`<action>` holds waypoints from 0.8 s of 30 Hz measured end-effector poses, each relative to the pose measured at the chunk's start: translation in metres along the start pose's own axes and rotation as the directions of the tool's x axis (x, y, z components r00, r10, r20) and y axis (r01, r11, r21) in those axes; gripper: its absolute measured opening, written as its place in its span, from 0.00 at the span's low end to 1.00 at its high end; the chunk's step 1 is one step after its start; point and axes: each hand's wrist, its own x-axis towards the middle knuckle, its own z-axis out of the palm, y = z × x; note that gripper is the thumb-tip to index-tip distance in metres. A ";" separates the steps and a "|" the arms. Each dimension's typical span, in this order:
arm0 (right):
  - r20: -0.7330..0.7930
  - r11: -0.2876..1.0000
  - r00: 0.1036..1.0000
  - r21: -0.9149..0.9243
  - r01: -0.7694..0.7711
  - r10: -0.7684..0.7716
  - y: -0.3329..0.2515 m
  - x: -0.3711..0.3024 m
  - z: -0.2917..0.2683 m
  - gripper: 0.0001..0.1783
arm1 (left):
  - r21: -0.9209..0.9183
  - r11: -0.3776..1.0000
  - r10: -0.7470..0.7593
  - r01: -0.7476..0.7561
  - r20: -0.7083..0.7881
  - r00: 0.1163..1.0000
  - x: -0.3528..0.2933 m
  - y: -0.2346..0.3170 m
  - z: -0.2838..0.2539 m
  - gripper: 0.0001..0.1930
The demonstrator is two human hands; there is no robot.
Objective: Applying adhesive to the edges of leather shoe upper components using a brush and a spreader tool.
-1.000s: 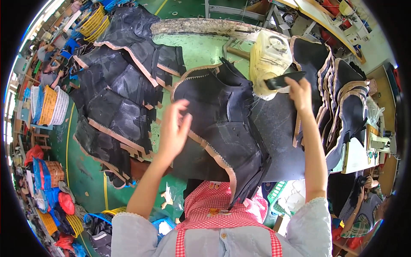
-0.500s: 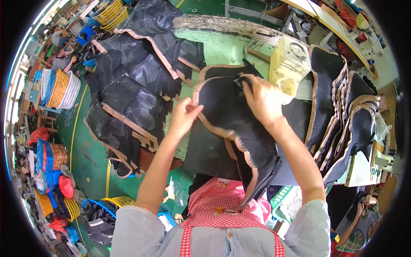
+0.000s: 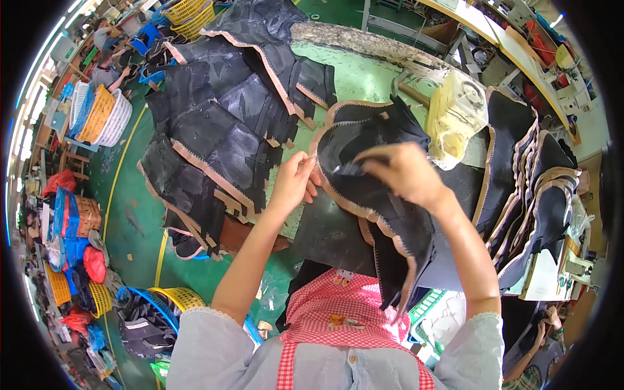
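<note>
A black sheet piece (image 3: pixel 351 140) with a tan, toothed border lies curved in front of me, its lower part hanging over the near edge of a dark board (image 3: pixel 325 227). My left hand (image 3: pixel 296 183) pinches its left border between thumb and fingers. Over the middle of the piece, my right hand (image 3: pixel 409 174) is closed, palm down, around something small and dark that is blurred by motion. A wet-looking sheen shows on the black surface by its fingertips. Beside the right hand stands a yellowish, stained plastic container (image 3: pixel 455 110) with an open mouth.
Overlapping black pieces (image 3: pixel 240 104) with tan edges cover the left of the green table (image 3: pixel 351 71). More such pieces (image 3: pixel 513 175) hang in a row at right. Stacked baskets (image 3: pixel 104 117) stand at far left. Other people are at the far left and lower right.
My right hand has come down and nearer across the black piece. My left hand still pinches the border. The whole view has shifted slightly, with the table appearing further right.
</note>
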 end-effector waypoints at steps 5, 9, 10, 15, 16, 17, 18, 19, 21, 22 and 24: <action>-0.341 0.957 0.936 -0.290 -0.012 -0.092 0.018 -0.029 0.031 0.09 | 0.061 0.996 0.066 -0.066 -0.009 0.998 0.008 0.003 0.013 0.09; -0.124 0.990 0.988 0.117 -0.076 0.091 -0.001 -0.058 0.000 0.11 | -0.024 0.997 0.079 -0.080 -0.010 0.997 0.011 -0.008 0.000 0.09; -0.150 0.958 0.964 0.221 -0.182 0.218 0.003 -0.065 -0.014 0.10 | -0.030 0.991 0.134 -0.134 -0.019 0.991 0.010 -0.008 -0.004 0.10; -0.695 0.932 0.680 -0.038 -0.360 0.234 0.061 -0.095 -0.076 0.09 | 0.255 0.880 0.433 -0.400 -0.085 0.898 0.038 0.003 0.008 0.10; -0.697 0.925 0.696 -0.131 -0.358 0.171 0.070 -0.090 -0.075 0.08 | 0.232 0.885 0.426 -0.404 -0.052 0.903 0.050 0.001 0.008 0.10; -0.698 0.906 0.709 -0.227 -0.358 0.105 0.080 -0.087 -0.073 0.08 | 0.223 0.892 0.406 -0.393 -0.014 0.914 0.057 0.008 0.012 0.10; -0.683 0.874 0.728 -0.317 -0.368 0.059 0.084 -0.084 -0.068 0.07 | 0.215 0.900 0.384 -0.380 0.022 0.923 0.063 0.014 0.015 0.10; -0.655 0.841 0.753 -0.371 -0.394 0.064 0.091 -0.079 -0.064 0.07 | 0.154 0.899 0.411 -0.410 0.024 0.911 0.074 0.008 0.014 0.10; -0.680 0.855 0.729 -0.329 -0.402 0.081 0.108 -0.073 -0.052 0.07 | 0.251 0.873 0.428 -0.417 0.011 0.904 0.075 0.013 0.017 0.09; -0.656 0.881 0.745 -0.278 -0.383 0.117 0.106 -0.072 -0.050 0.10 | 0.346 0.845 0.440 -0.408 -0.016 0.898 0.071 0.012 0.013 0.09; -0.663 0.837 0.625 0.006 -0.547 0.413 0.117 -0.073 -0.062 0.14 | 0.444 0.789 0.498 -0.425 -0.057 0.865 0.072 0.007 0.007 0.08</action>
